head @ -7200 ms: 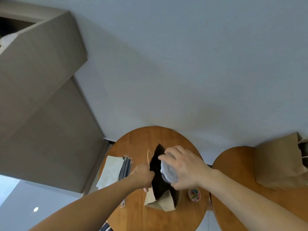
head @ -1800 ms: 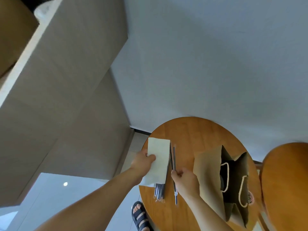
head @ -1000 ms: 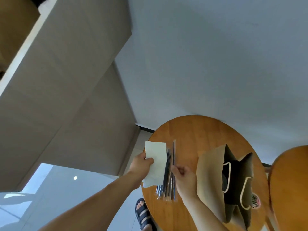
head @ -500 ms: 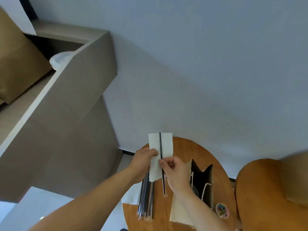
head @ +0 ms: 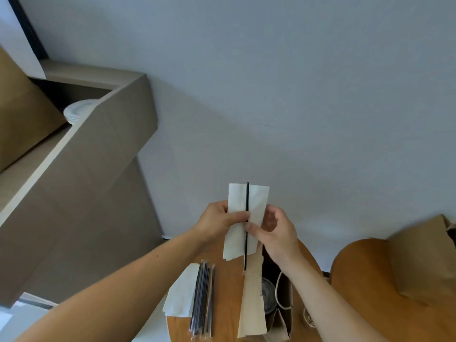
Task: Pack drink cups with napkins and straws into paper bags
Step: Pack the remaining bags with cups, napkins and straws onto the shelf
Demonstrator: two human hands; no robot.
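The napkin (head: 257, 201) I hold is white, the straw (head: 247, 196) on it black; the bag (head: 251, 307) is pale brown, the table (head: 228, 287) orange-brown wood, the wall (head: 296, 95) plain grey.

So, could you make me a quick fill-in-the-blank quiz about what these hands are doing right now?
The left hand and right hand hold a white napkin with a black ____ laid along it.
The spare straws lie on the table to the ____ of the paper bag.
Inside that open bag stands a lidded ____.
Missing words: straw, left, cup.
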